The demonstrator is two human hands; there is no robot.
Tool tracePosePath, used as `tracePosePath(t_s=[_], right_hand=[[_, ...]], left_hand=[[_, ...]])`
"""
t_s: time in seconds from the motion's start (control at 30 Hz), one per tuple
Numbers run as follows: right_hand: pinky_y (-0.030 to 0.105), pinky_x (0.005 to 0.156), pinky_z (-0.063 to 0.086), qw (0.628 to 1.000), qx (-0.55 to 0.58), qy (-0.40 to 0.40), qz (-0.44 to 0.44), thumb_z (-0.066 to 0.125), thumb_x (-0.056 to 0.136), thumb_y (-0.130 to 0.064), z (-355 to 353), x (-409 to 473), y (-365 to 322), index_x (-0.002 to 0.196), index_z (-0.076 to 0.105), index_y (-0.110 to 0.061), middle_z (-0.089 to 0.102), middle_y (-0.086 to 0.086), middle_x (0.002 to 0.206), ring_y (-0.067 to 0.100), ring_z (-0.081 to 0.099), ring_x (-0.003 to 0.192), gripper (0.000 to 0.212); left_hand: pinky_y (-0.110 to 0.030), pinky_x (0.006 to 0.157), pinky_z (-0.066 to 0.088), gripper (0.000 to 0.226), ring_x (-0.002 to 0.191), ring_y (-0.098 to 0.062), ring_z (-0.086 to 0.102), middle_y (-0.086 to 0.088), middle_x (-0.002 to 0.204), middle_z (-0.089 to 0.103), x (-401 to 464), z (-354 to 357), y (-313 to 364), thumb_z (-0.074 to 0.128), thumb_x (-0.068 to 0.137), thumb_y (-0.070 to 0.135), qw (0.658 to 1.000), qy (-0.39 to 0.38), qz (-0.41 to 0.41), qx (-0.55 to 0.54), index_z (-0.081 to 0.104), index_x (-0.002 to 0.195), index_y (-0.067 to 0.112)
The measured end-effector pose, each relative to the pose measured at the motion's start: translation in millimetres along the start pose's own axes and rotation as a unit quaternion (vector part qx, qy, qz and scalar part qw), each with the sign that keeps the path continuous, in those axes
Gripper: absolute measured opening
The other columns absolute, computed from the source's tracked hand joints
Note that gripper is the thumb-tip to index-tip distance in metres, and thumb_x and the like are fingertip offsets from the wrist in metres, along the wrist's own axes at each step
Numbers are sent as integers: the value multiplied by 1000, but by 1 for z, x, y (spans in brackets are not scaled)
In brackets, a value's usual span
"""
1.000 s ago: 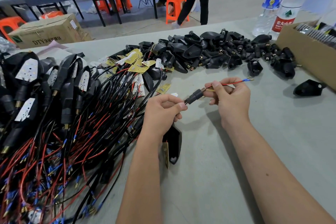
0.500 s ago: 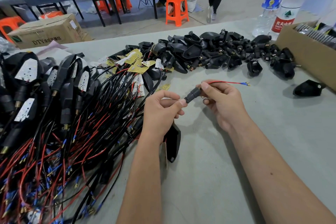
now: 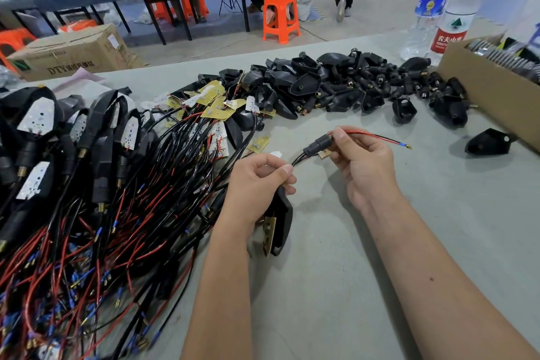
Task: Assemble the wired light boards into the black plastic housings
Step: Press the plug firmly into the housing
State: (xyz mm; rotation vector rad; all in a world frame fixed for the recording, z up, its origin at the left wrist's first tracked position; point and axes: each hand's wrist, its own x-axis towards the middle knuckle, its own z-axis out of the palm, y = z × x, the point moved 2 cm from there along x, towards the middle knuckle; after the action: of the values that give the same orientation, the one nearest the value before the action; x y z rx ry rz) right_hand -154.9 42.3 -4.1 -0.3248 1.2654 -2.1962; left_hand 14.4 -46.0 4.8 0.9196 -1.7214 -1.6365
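Grey bench (image 3: 380,286), middle: left hand (image 3: 257,184) pinching black housing (image 3: 282,222) and its leads, right hand (image 3: 362,161) clamped on threaded sleeve (image 3: 317,146) over red-black wire (image 3: 377,136); advise steady straight pull, leads taut, board (image 3: 269,235) seating squarely.

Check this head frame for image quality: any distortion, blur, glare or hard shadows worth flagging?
Head view: wide-angle bending shows at the edges, where the water bottles lean inward; both the left hand and right hand are sharp; light is soft and even, with faint shadows on the table; mild glare on the white light boards.
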Motion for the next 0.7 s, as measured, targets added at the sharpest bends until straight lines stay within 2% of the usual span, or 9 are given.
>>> tracePosePath(t_s=[0.1,0.2,0.33,0.57,0.7], right_hand=[[21,59,54,1000,0,-3,6,73,94,-10,-1,1,-2,90,76,-10,78,9,90,17,69,74,6],[20,57,53,1000,-13,-4,-2,71,96,-12,0,1,-2,93,74,-9,80,10,93,13,72,73,5],[19,56,53,997,-65,30,-35,70,96,-8,0,-1,0,94,73,-6,80,8,86,11,71,67,4],[20,55,54,983,-143,76,-86,76,91,-8,-1,-2,-2,83,76,-15,76,-1,72,13,71,65,10],[19,53,53,984,-138,67,-89,73,93,-4,0,-2,-3,87,74,-10,74,-3,68,9,70,64,9]], left_hand=[[-25,60,55,11,55,-19,66,-3,75,74,-2,-1,3,67,97,10,1000,4,7,9,70,89,4],[-25,53,50,12,48,-15,56,-5,79,74,-3,-1,6,66,98,10,1000,3,2,6,67,91,0],[-19,48,42,14,44,-13,45,-5,75,71,-3,0,8,65,98,7,1000,10,13,6,65,93,-7],[-18,48,41,16,46,-14,42,-5,75,70,-4,1,8,65,98,8,1000,5,4,13,65,93,-7],[-18,48,41,15,46,-13,43,-3,74,71,-4,1,8,66,98,9,1000,4,1,13,66,92,-5]])
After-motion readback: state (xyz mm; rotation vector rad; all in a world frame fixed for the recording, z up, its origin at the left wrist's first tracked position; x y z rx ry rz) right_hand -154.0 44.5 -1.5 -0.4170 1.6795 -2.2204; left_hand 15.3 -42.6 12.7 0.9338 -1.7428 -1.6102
